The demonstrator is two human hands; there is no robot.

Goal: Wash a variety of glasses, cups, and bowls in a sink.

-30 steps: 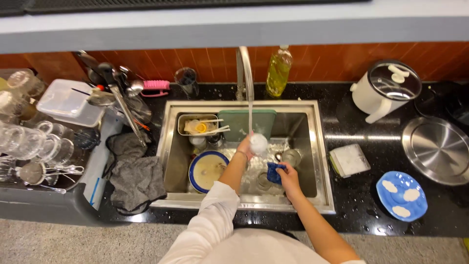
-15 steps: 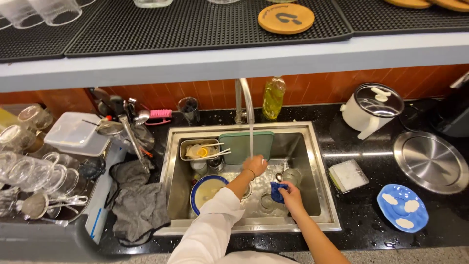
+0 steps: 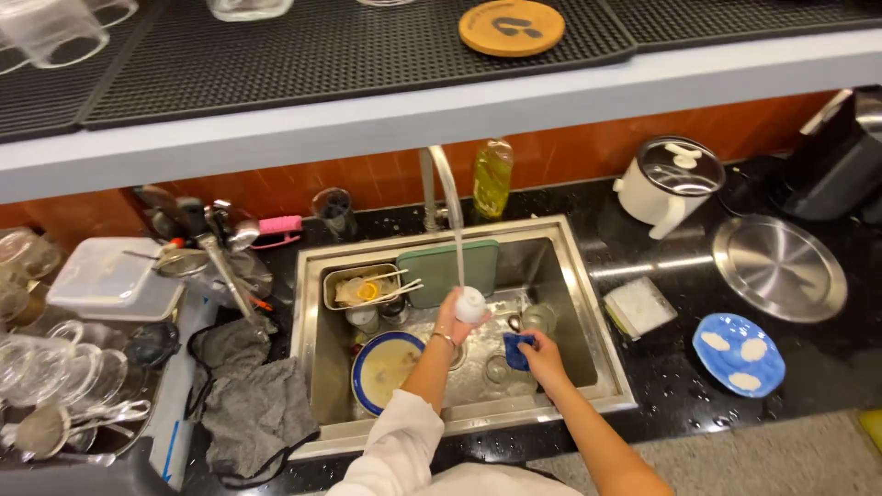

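Sink (image 3: 588, 367): left hand (image 3: 453, 320) raises white cup (image 3: 470, 304); right hand (image 3: 542, 356) grips blue sponge (image 3: 516, 350).

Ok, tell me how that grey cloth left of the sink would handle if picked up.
The grey cloth lies crumpled in folds on the counter, so it would probably hang limp. It looks light, though maybe damp, given the water drops nearby. It is unlikely to roll or break.

White pot (image 3: 666, 188), steel lid (image 3: 779, 266), blue plate (image 3: 739, 354) on R counter.
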